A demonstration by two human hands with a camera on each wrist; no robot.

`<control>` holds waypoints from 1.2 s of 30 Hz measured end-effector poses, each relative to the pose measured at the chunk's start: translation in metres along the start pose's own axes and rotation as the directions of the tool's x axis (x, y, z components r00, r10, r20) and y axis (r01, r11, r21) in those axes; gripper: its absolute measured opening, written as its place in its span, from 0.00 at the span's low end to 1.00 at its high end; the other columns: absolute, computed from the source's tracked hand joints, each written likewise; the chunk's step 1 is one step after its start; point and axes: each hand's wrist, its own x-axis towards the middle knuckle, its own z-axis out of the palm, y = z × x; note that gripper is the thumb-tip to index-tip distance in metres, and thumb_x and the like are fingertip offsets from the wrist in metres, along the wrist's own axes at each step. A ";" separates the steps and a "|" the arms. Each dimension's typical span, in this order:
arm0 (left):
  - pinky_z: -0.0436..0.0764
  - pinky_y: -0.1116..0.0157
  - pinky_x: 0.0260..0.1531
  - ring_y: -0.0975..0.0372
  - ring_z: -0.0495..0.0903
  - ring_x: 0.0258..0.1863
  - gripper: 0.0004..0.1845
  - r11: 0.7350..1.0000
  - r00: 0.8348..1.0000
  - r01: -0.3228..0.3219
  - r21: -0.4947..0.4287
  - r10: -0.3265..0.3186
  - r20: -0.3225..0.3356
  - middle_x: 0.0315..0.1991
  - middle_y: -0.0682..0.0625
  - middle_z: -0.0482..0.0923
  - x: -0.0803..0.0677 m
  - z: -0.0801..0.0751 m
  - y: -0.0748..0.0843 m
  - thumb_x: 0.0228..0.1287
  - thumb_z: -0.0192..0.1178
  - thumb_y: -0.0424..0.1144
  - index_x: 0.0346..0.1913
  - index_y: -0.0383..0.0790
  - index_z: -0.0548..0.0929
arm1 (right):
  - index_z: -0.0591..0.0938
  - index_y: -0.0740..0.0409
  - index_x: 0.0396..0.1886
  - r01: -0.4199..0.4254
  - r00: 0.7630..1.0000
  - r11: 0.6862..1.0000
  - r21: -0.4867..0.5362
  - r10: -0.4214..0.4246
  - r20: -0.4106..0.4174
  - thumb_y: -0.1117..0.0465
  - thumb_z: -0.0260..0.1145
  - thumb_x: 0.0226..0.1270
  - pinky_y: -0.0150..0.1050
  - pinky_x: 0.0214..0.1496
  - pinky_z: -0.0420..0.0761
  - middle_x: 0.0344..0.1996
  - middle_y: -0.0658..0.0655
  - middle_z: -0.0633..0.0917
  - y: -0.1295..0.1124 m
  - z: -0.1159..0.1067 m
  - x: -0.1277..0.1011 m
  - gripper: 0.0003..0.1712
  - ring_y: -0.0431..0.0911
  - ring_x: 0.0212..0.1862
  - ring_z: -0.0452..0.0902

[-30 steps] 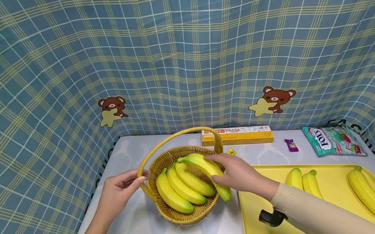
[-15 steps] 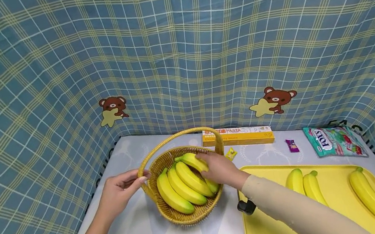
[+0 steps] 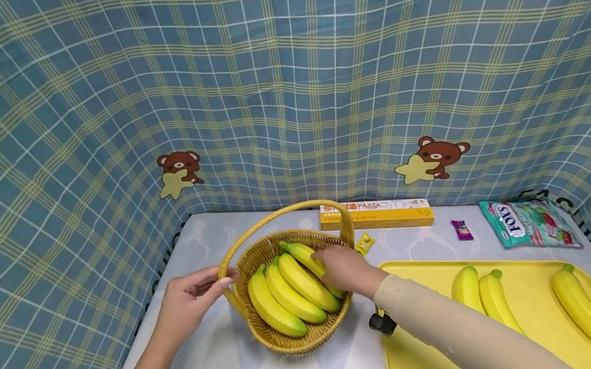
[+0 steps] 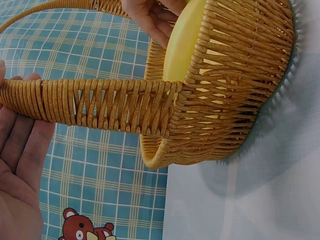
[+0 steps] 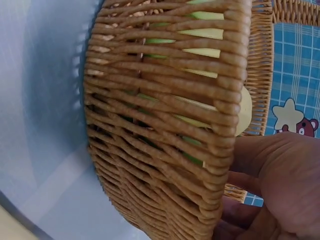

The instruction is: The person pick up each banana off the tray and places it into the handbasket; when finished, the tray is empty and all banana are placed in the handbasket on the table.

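A: Left hand?
B: One (image 3: pixel 189 301). Thumb and fingers pinched the handle (image 3: pixel 299 206) low on its left side, probably to steady the basket (image 3: pixel 297 344), which stood between both hands.

A: Right hand?
B: One (image 3: pixel 346 270). It reached over the rim, fingers curled round the end banana (image 3: pixel 300 253); the fingertips were partly hidden. A grip from above seemed to suit the tight space by the wall.

A: Contents?
B: Bananas, four, all in the basket: the gripped one, and three others (image 3: pixel 292 298) toward the left hand. They lay side by side, slanting alike, presumably so the curves nested.

A: Appearance?
B: Smooth, bright yellow, green at the ends. Basket: woven, golden brown, gaps in the weave.

A: Outlying items?
B: Tray (image 3: pixel 414 346), one, yellow, under the right forearm, likely placed for easy reach. It bore three loose bananas (image 3: pixel 588 312), two partly covered by the sleeve (image 3: pixel 457 326). Beyond the right hand: pasta box (image 3: pixel 376 218), yellow sweet (image 3: pixel 365 243). Farther right: purple sweet (image 3: pixel 462 230), sweet bag (image 3: pixel 530 223).
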 end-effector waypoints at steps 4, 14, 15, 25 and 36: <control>0.86 0.70 0.45 0.66 0.87 0.46 0.09 1.000 1.000 0.007 0.004 -0.007 -0.002 0.44 0.53 0.89 0.000 0.000 0.000 0.71 0.64 0.34 0.50 0.43 0.90 | 0.79 0.59 0.67 0.012 1.000 1.000 0.017 -0.012 0.003 0.62 0.71 0.69 0.49 0.58 0.83 0.59 0.61 0.83 0.002 0.000 0.001 0.28 0.56 0.60 0.79; 0.86 0.70 0.45 0.67 0.87 0.46 0.09 1.000 1.000 0.020 0.010 -0.020 -0.008 0.44 0.53 0.89 -0.001 0.000 -0.001 0.71 0.65 0.35 0.50 0.42 0.90 | 0.79 0.57 0.68 0.006 1.000 0.997 0.075 -0.005 -0.009 0.62 0.69 0.69 0.49 0.60 0.81 0.59 0.59 0.83 0.001 -0.003 -0.004 0.27 0.55 0.61 0.78; 0.86 0.70 0.45 0.67 0.87 0.46 0.09 1.000 1.000 0.018 0.010 -0.018 -0.009 0.44 0.53 0.89 -0.001 0.000 0.000 0.71 0.65 0.35 0.50 0.42 0.90 | 0.79 0.57 0.68 0.008 1.000 0.996 0.088 -0.007 -0.015 0.62 0.70 0.69 0.50 0.60 0.81 0.59 0.59 0.83 0.001 -0.004 -0.005 0.27 0.55 0.61 0.79; 0.86 0.70 0.45 0.67 0.87 0.45 0.09 1.000 1.000 0.012 0.006 -0.012 -0.012 0.44 0.52 0.89 -0.001 0.000 0.000 0.71 0.65 0.35 0.50 0.41 0.90 | 0.79 0.55 0.66 0.124 0.984 0.980 0.156 -0.101 -0.144 0.61 0.71 0.69 0.50 0.55 0.83 0.60 0.58 0.83 0.006 -0.011 -0.037 0.27 0.54 0.57 0.81; 0.86 0.70 0.45 0.67 0.87 0.45 0.09 1.000 1.000 0.001 0.003 -0.001 -0.004 0.44 0.52 0.89 0.000 0.001 -0.001 0.71 0.65 0.34 0.50 0.41 0.90 | 0.80 0.49 0.66 0.063 0.969 0.977 0.205 -0.010 -0.248 0.59 0.71 0.68 0.40 0.45 0.86 0.57 0.51 0.83 0.032 -0.017 -0.101 0.27 0.47 0.49 0.83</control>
